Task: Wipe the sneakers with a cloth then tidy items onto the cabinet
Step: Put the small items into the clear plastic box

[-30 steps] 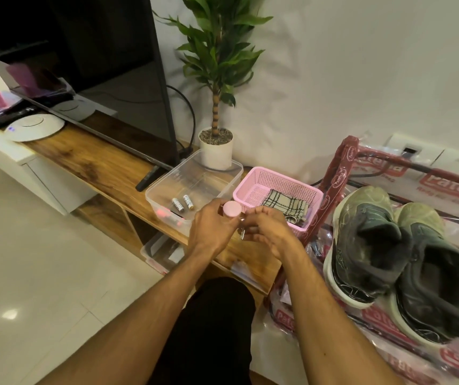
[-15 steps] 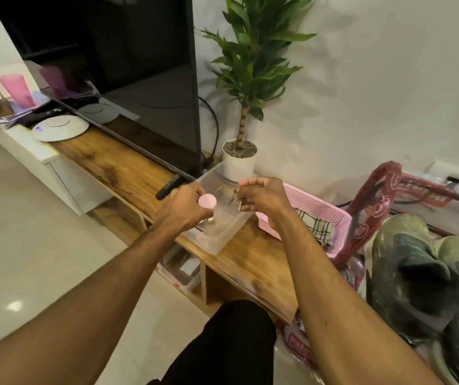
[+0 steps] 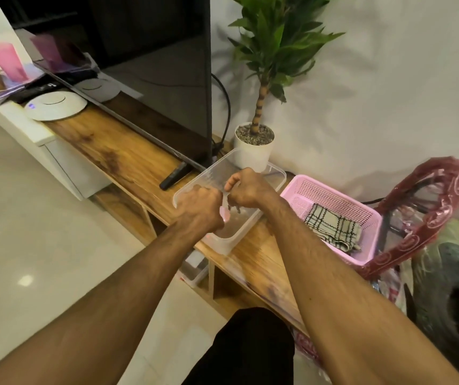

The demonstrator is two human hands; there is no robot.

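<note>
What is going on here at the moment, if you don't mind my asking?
A person is tidying small things at the wooden cabinet. Both hands are over the clear plastic container: the left hand grips a small pink item, and the right hand pinches a small dark item, too blurred to identify. The checked cloth lies in the pink basket beside the container. The sneakers sit off to the right, with no hand on them.

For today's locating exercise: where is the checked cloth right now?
In the head view, the checked cloth lies in the pink basket, right of centre on the wooden cabinet, beside the clear tub.
</note>
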